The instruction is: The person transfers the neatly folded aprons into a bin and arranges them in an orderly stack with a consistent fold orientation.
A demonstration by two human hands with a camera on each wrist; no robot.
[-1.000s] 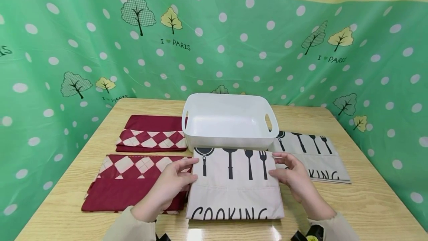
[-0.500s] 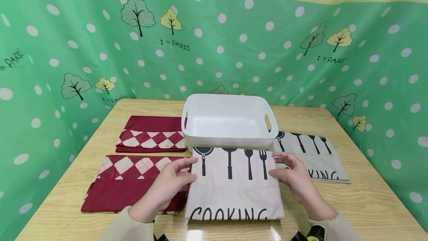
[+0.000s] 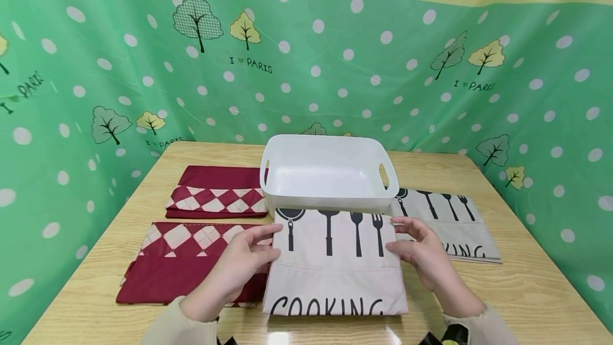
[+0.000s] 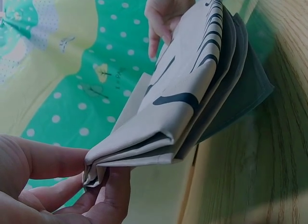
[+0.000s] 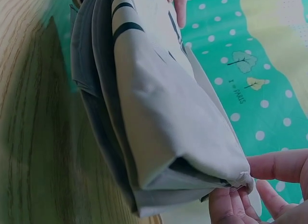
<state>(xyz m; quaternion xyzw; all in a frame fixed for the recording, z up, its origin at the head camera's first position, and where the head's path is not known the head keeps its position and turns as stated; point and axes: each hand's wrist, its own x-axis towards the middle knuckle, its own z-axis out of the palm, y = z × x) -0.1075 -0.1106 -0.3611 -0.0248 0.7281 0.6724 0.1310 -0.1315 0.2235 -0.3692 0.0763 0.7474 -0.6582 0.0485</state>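
A folded white cloth [image 3: 335,281], printed with dark kitchen utensils and the word COOKING, lies between my hands in the head view. My left hand [image 3: 238,266] pinches its left edge between thumb and fingers. On the opposite side, my right hand [image 3: 426,254] grips the right edge in the same way. Several fold layers of the cloth [image 4: 159,123] show in the left wrist view, above the wooden tabletop. In the right wrist view, the thumb and fingertips [image 5: 231,204] squeeze a bunched corner.
A white plastic basket [image 3: 330,204] with handle holes stands just behind the cloth. Two folded maroon cloths with diamond patterns, one nearer [image 3: 182,276] and one farther [image 3: 225,174], lie at left. Another utensil-printed cloth [image 3: 445,230] lies at right. A green dotted curtain [image 3: 325,68] hangs behind the table.
My left hand has shifted slightly left with the cloth's left edge, and the cloth looks a little more spread. The right hand has barely moved. Everything else stays in place.
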